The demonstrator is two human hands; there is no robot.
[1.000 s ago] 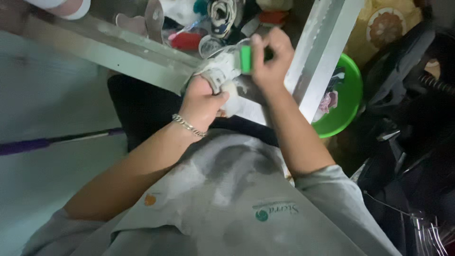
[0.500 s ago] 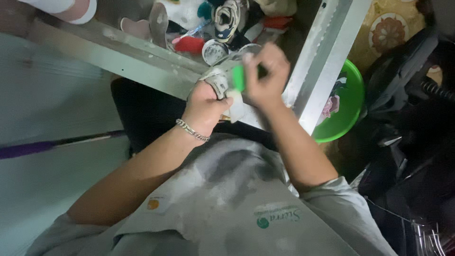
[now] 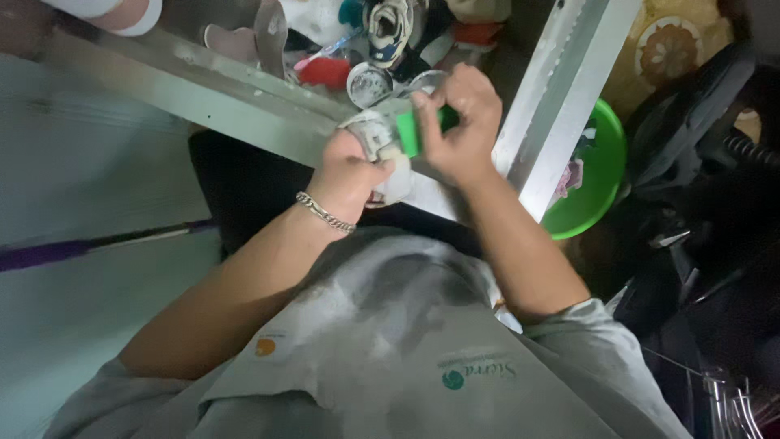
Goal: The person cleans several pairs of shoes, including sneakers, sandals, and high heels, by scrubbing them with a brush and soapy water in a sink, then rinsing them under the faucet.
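Gripping a small white shoe [image 3: 380, 154] in a closed fist, the left hand [image 3: 348, 175] holds it over the corner where two pale metal rails [image 3: 236, 93] meet. The right hand [image 3: 460, 126] presses its fingers together around a green brush [image 3: 410, 132] set against the shoe. Beyond the rails lies a dim jumble of shoes and tins [image 3: 370, 81]. A green basin [image 3: 597, 175] sits to the right on a patterned floor [image 3: 666, 45], and a purple-handled stick [image 3: 49, 254] lies on the left.

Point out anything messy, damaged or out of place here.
Past the metal rail, shoes, a red thing and round lids lie heaped in disorder. The left hand grips a dirty white shoe; the right hand holds a green brush.
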